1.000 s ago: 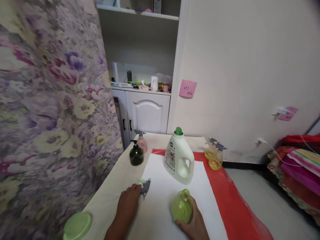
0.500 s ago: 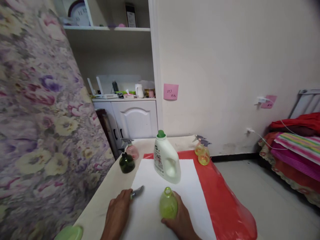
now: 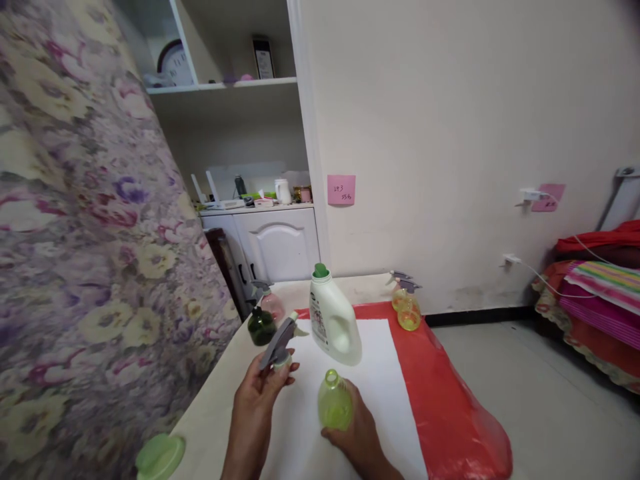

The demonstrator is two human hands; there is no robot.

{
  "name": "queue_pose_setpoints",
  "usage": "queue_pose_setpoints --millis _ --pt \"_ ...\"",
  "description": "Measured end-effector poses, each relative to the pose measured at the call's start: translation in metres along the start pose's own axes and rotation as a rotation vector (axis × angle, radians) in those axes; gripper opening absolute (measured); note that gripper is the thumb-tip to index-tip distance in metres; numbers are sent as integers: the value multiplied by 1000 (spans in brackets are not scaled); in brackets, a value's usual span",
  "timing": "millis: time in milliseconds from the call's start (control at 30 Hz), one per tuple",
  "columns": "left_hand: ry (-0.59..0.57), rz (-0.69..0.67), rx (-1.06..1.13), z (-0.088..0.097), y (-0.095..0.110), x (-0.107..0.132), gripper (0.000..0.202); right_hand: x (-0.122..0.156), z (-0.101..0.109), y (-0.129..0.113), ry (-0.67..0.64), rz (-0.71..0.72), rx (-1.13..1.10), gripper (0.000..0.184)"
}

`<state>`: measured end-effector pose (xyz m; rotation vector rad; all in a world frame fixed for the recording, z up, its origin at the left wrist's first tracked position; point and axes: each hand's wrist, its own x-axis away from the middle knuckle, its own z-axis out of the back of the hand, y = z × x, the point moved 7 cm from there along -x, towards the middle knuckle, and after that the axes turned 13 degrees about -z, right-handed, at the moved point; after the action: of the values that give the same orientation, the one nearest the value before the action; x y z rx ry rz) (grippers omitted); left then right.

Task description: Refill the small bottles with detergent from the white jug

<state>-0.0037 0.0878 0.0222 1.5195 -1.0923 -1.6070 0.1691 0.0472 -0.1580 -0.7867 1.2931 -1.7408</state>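
My left hand (image 3: 260, 393) is closed on a grey and white trigger spray head (image 3: 280, 343), raised above the white sheet with its nozzle pointing up and right. My right hand (image 3: 357, 427) wraps around the right side of a translucent yellow-green spray bottle (image 3: 334, 403), whose neck is uncovered. The bottle stands nearly upright over the white sheet (image 3: 380, 380). Just beyond it is a large pale green detergent jug (image 3: 333, 317) with a green inner spout at its mouth.
A dark green bottle (image 3: 261, 327) and a pink spray bottle (image 3: 273, 305) stand at the table's left. Two yellow spray bottles (image 3: 409, 315) are on the red cover (image 3: 450, 400) at right. A green lidded dish (image 3: 161, 457) lies near left, by a floral curtain (image 3: 100, 267).
My left hand has lifted the spray head off the sheet and turned it nozzle upward. My right hand still holds the bottle in about the same place. The view has shifted slightly.
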Motion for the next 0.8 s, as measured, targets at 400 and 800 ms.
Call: queue_pose_setpoints --millis 400,800 --pt "30 -31 201 -39 24 6 40 0 0 -8 -30 5 -25 89" --pt "31 -13 125 -47 19 8 46 -2 1 -3 -1 21 -41 89"
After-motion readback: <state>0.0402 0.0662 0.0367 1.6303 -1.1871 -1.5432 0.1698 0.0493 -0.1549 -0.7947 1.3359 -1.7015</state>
